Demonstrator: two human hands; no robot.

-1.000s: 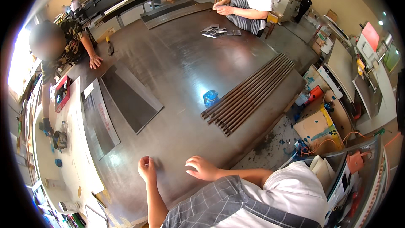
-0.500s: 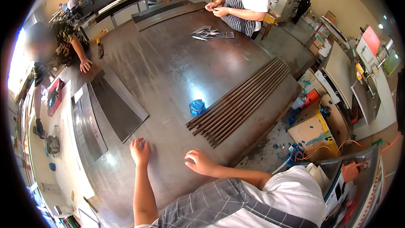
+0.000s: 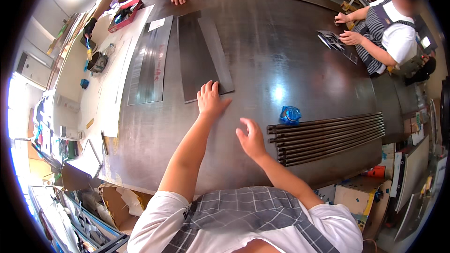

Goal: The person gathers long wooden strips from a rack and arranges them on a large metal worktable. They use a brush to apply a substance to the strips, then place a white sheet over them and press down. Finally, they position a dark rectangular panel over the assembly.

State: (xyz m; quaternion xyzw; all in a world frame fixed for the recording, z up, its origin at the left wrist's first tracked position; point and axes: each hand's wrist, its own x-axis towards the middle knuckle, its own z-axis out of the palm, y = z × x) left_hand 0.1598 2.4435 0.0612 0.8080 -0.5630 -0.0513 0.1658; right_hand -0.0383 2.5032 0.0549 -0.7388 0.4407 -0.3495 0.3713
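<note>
At twelve o'clock from the spread, empty left hand (image 3: 211,103) lies the dark rectangular panel (image 3: 194,51); set fingers flat across its near edge. Right hand (image 3: 253,141), four o'clock: empty, loosely curled.

Free tabletop (image 3: 274,51) beyond blue bundle (image 3: 290,115), rods (image 3: 329,137)

Counted: two own hands (image 3: 212,100), at least two sheets (image 3: 193,51), one blue bundle (image 3: 290,115), one red box (image 3: 133,14), one pot (image 3: 100,68), two co-workers (image 3: 398,37) at the table (image 3: 253,65), many rods (image 3: 323,137) too closely packed for exact counting.
</note>
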